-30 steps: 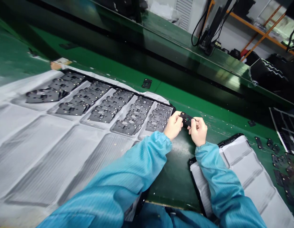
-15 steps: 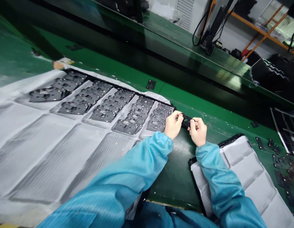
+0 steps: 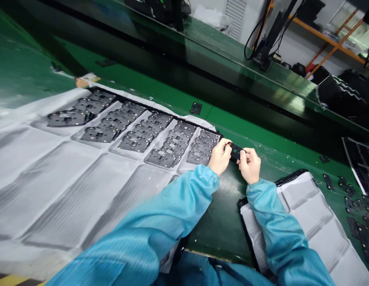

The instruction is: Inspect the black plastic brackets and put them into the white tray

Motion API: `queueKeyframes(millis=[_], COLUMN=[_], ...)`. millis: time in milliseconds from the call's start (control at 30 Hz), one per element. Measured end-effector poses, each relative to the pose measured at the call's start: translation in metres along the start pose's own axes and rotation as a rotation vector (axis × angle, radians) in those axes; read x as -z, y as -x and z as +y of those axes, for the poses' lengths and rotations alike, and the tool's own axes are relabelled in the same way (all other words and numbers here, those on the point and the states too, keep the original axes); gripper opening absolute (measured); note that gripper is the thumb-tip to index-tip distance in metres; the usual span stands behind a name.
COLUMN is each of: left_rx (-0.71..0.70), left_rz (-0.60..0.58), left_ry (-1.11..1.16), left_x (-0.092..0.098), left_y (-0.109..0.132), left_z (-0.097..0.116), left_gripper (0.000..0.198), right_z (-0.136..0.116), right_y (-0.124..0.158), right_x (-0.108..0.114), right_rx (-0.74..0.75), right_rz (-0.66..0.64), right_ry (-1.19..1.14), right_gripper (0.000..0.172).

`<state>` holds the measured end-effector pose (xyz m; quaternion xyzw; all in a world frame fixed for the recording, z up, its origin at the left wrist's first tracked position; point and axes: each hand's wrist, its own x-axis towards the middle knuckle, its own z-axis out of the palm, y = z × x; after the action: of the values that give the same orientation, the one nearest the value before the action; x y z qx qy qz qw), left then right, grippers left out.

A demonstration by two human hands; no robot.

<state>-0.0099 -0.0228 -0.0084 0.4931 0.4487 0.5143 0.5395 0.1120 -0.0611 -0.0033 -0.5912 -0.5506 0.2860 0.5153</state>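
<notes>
My left hand (image 3: pixel 220 157) and my right hand (image 3: pixel 250 165) both pinch one small flat black part (image 3: pixel 235 151) between them, held just above the green bench. Both arms wear blue sleeves. Directly left of my left hand lies a large white tray (image 3: pixel 68 190) whose far compartments hold rows of overlapping black parts (image 3: pixel 160 139). The nearest row of parts (image 3: pixel 200 149) ends close to my left thumb.
A second white tray (image 3: pixel 315 222) lies under my right forearm. Loose black parts (image 3: pixel 351 206) are scattered on the green bench at right. One black part (image 3: pixel 196 107) lies alone beyond the big tray. A dark conveyor channel (image 3: pixel 172 75) runs behind, with cables and shelving beyond.
The view has drifted slightly, shifting everything a little right and down. My hands stay together on the same black part, fingers adjusting their pinch only slightly.
</notes>
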Motion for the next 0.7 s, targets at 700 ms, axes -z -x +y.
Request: queueKeyframes(millis=[700], left_rx=[0.073], left_rz=[0.019], left_ry=[0.238], left_x=[0.001], left_y=[-0.006], left_z=[0.005], left_gripper=[0.028], right_z=[0.003], right_y=[-0.014], right_x=[0.012], right_rx=[-0.163], right_rz=[-0.061], right_ry=[-0.144], right_gripper=[0.029])
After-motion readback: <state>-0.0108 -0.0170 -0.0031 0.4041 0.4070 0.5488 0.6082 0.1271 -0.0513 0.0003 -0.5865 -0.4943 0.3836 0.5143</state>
